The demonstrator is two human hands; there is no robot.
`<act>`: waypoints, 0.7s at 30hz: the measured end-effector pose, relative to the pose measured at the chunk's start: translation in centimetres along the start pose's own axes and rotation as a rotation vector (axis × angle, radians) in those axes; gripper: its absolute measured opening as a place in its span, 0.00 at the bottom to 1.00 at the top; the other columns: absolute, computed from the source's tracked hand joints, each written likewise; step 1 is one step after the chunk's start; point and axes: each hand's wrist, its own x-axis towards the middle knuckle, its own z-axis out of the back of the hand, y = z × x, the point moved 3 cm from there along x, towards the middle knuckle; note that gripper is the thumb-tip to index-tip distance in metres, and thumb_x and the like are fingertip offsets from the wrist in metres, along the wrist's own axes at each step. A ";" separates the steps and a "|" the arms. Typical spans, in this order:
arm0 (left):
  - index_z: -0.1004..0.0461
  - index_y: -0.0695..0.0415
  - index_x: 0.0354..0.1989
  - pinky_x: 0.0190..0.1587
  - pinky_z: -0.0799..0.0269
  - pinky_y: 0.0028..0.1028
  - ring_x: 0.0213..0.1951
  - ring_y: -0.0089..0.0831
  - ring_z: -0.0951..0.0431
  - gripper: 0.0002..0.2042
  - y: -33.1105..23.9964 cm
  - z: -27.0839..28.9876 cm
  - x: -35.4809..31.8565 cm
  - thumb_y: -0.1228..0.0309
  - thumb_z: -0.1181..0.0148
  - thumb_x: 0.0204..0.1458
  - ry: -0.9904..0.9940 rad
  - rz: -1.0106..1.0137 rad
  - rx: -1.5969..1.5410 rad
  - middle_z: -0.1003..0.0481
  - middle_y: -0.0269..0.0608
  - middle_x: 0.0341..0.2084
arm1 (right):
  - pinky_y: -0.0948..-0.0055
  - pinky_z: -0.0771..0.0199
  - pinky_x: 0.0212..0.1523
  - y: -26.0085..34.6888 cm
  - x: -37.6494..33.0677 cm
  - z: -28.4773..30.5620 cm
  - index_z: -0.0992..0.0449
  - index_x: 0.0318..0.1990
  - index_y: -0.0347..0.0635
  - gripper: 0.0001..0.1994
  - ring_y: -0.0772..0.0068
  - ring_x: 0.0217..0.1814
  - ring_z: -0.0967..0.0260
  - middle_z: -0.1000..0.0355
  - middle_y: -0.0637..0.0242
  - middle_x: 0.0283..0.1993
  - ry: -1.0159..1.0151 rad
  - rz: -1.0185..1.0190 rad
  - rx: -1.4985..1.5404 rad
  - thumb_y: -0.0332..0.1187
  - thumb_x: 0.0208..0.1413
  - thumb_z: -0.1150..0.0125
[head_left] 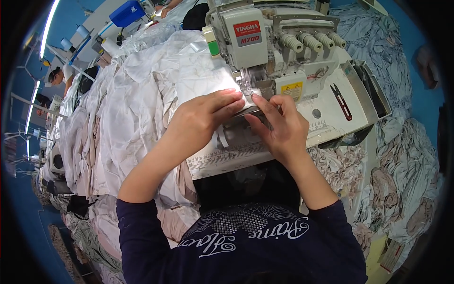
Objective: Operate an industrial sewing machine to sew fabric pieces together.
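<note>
White fabric (198, 78) lies on the bed of an overlock sewing machine (243, 40) and runs under the lit needle area. My left hand (205, 111) rests on this fabric just left of the presser foot, its fingers stretched out and lying flat; its thumb is hidden. Just right of the foot is my right hand (283, 125), index fingertip at the fabric's edge. Its thumb stands apart from the index finger, with a visible gap between them. A narrow white strip (222, 138) hangs at the machine's front edge, below my hands.
Dark red thread snips (341, 102) and a small grey disc (317, 113) lie on the machine table's right side. White garments (127, 109) heap up on the left. Grey-blue cloth (378, 47) is piled at right. Fabric scraps (338, 168) lie below the table. Other people work at far left.
</note>
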 end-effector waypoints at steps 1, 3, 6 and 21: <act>0.26 0.58 0.45 0.45 0.27 0.30 0.46 0.37 0.25 0.17 0.1 0.2 0.1 0.76 0.47 0.43 -0.001 -0.002 -0.002 0.26 0.41 0.43 | 0.77 0.36 0.19 -0.1 0.2 0.1 0.24 0.44 0.48 0.20 0.73 0.20 0.39 0.37 0.69 0.32 -0.008 0.029 -0.010 0.34 0.38 0.29; 0.25 0.58 0.44 0.46 0.27 0.30 0.46 0.38 0.25 0.16 0.5 0.4 0.5 0.77 0.49 0.44 0.027 0.006 0.032 0.26 0.42 0.43 | 0.76 0.36 0.19 -0.2 0.5 0.2 0.24 0.43 0.47 0.20 0.73 0.20 0.38 0.37 0.69 0.32 -0.018 0.059 -0.026 0.34 0.38 0.29; 0.25 0.58 0.42 0.45 0.27 0.30 0.45 0.38 0.25 0.15 1.4 0.5 0.9 0.78 0.50 0.44 0.025 0.025 0.002 0.26 0.43 0.42 | 0.76 0.35 0.20 -0.3 0.7 0.6 0.24 0.42 0.46 0.19 0.73 0.22 0.36 0.36 0.68 0.31 -0.019 0.040 -0.021 0.34 0.39 0.29; 0.27 0.59 0.38 0.38 0.27 0.27 0.40 0.34 0.24 0.12 3.7 1.6 -2.3 0.77 0.49 0.44 -0.082 0.207 0.280 0.25 0.40 0.40 | 0.61 0.36 0.48 -16.7 -3.3 9.3 0.27 0.45 0.37 0.15 0.52 0.48 0.36 0.32 0.54 0.42 0.133 -0.324 -0.708 0.33 0.49 0.41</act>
